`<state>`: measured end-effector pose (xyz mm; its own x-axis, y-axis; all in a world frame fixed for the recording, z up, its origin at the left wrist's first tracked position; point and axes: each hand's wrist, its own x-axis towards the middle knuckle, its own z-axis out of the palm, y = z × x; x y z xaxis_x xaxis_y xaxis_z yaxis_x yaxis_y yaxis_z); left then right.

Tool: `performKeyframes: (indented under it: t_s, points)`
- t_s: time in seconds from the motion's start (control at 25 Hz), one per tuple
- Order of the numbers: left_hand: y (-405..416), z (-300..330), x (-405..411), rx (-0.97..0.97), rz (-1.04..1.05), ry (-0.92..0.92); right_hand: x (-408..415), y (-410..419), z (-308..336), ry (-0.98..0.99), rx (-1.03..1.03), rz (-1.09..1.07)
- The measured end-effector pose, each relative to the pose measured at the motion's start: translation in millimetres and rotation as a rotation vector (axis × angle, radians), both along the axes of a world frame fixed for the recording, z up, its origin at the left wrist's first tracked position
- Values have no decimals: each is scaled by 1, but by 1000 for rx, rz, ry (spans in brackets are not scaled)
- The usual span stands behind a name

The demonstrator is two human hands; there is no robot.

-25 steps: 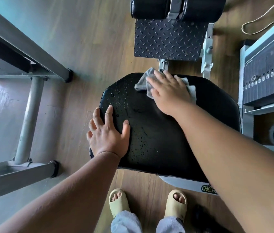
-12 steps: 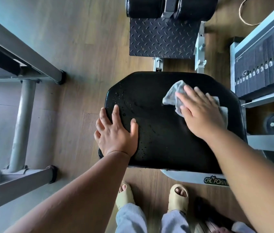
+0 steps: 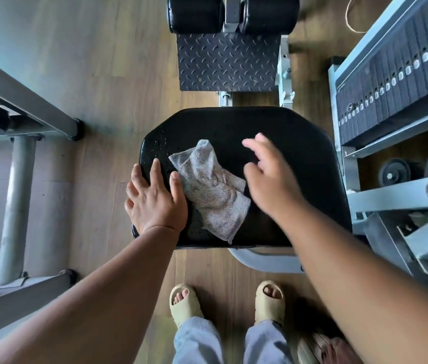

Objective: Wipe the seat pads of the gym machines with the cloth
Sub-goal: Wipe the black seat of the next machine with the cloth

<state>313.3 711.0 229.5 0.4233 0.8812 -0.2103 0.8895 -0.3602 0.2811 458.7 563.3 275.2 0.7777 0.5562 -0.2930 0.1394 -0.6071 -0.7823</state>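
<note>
A black seat pad (image 3: 281,127) of a gym machine fills the middle of the view, with water droplets on its left part. A crumpled grey cloth (image 3: 211,190) lies loose on the pad, left of centre. My left hand (image 3: 155,198) rests flat on the pad's left edge, fingers straight, its thumb against the cloth's left side. My right hand (image 3: 270,177) hovers blurred just right of the cloth with spread fingers, holding nothing.
Beyond the pad are a checker-plate footrest (image 3: 227,64) and two black roller pads (image 3: 233,13). A weight stack (image 3: 396,74) and grey frame stand at the right. Another grey machine frame (image 3: 16,195) lies on the wood floor at left. My sandalled feet (image 3: 228,303) stand below the pad.
The cloth has travelled from the pad's right side to left of centre. My right hand has come off it and lifted. My left hand stays on the pad's left edge.
</note>
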Motion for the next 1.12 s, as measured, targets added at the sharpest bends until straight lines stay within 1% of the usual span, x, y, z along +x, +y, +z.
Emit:
performKeyframes:
  t_s: [0.04,0.08,0.12,0.16,0.2,0.24,0.28,0.32,0.36,0.4,0.44,0.52,0.56,0.64,0.76,0.84,0.88,0.96,1.12]
  points:
    - [0,-1,-1,3,0,2,24,-14,-6,-157,-114,36]
    - [-1,-2,-1,0,-1,6,42,-22,-14,-293,-250,131]
    - [-1,-1,0,-7,-2,2,53,-26,-24,-387,-374,243]
    - [-1,1,2,-8,3,-13,59,-27,-33,-448,-461,336]
    - [-2,5,2,1,10,-43,61,-27,-42,-469,-497,378]
    - [-3,10,-1,25,-6,-92,60,-28,-47,-485,-498,384]
    - [-6,15,-4,73,-70,-160,59,-29,-51,-509,-481,367]
    - [-12,21,-6,135,-178,-223,59,-31,-53,-526,-460,344]
    - [-19,24,-6,194,-294,-245,60,-31,-54,-537,-447,324]
    - [-27,27,-1,211,-374,-206,62,-32,-56,-547,-439,312]
    - [-36,28,10,178,-400,-116,63,-31,-57,-553,-429,302]
    - [-52,22,40,62,-352,82,63,-30,-60,-552,-406,294]
    - [-57,18,57,17,-340,133,63,-30,-60,-549,-394,293]
    - [-57,9,84,-7,-406,113,64,-31,-62,-543,-373,275]
    - [-38,2,118,-16,-593,29,65,-31,-63,-563,-356,262]
    - [-28,-1,137,13,-725,59,65,-31,-64,-573,-353,264]
    - [-23,-2,143,23,-755,87,65,-32,-64,-575,-350,260]
    - [-8,-3,148,40,-731,125,65,-32,-63,-574,-342,243]
    - [43,-5,138,82,-538,179,64,-31,-63,-575,-340,243]
